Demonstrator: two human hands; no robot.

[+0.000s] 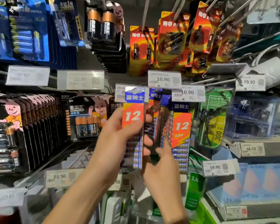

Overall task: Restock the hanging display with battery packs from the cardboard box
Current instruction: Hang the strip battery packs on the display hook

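Store wall with a crowded hanging display (pixel 146 12); left hand (pixel 118 136) clasps a twelve-cell battery pack (pixel 132 117) near its hook; right hand (pixel 162 168) unclenched, fingers (pixel 166 143) touching the hung packs (pixel 181 131); probably stiff, weighty, glossy; best gripped mid-card.

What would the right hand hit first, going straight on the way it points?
Likely the hanging battery packs just above the right hand; depth is unclear, so they may already touch.
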